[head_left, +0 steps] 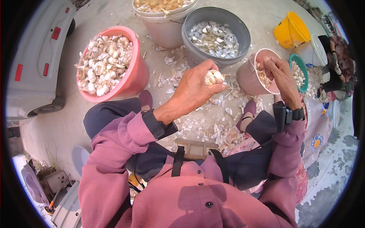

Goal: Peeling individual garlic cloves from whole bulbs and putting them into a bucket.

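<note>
A partly peeled garlic bulb (214, 77) is gripped between the thumb and fingers of my left hand (194, 88), out in front of me. Over the small pink bucket (249, 80) hangs my right hand (280, 78), fingers bent and pinched together; what they hold, if anything, is too small to make out. Bits of garlic and skin (263, 76) lie inside that bucket. To the left, a pink tub (142, 72) is heaped with whole garlic bulbs (110, 60). A grey tub (216, 60) holds water with floating garlic skins (213, 38).
Beyond stands a white bucket (161, 28) full of cloves in liquid. A yellow bucket (291, 32), a green basin (304, 81) and another person (336, 64) are at the right. Garlic skins (197, 125) litter the ground around my feet. A white vehicle (38, 64) stands far left.
</note>
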`<state>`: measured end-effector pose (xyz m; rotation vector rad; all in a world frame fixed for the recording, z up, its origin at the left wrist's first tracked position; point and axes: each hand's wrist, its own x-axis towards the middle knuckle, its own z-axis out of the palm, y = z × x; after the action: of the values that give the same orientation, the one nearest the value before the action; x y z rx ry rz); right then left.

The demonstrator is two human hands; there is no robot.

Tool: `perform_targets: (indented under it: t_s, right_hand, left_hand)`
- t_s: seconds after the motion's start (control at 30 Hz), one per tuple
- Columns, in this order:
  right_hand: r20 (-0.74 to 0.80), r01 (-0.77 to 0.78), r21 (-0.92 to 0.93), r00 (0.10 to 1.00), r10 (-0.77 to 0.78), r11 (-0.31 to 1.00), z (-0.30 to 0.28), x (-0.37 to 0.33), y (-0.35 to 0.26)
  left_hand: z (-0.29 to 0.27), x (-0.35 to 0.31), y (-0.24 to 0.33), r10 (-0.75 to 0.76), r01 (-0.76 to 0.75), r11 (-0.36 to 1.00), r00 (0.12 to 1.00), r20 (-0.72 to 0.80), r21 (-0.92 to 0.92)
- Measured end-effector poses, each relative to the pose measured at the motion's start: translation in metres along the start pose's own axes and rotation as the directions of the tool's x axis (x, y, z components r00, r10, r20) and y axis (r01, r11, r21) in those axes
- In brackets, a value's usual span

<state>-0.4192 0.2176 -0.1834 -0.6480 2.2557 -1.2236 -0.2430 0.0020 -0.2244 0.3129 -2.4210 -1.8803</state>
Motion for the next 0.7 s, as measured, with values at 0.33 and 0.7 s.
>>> perform_targets:
  t_s: [0.33, 0.7]
  right_hand:
    - [0.455, 0.340, -0.375, 0.878, -0.148, 0.863, 0.091, -0.009, 0.018]
    - [0.132, 0.363, -0.041, 0.925, -0.355, 0.931, 0.110, -0.028, -0.008]
  left_hand:
    - [-0.006, 0.003, -0.005, -0.018, 0.022, 0.999, 0.993, -0.120, 0.033]
    - [0.007, -0.003, -0.006, -0.017, 0.000, 0.990, 0.993, 0.120, 0.143]
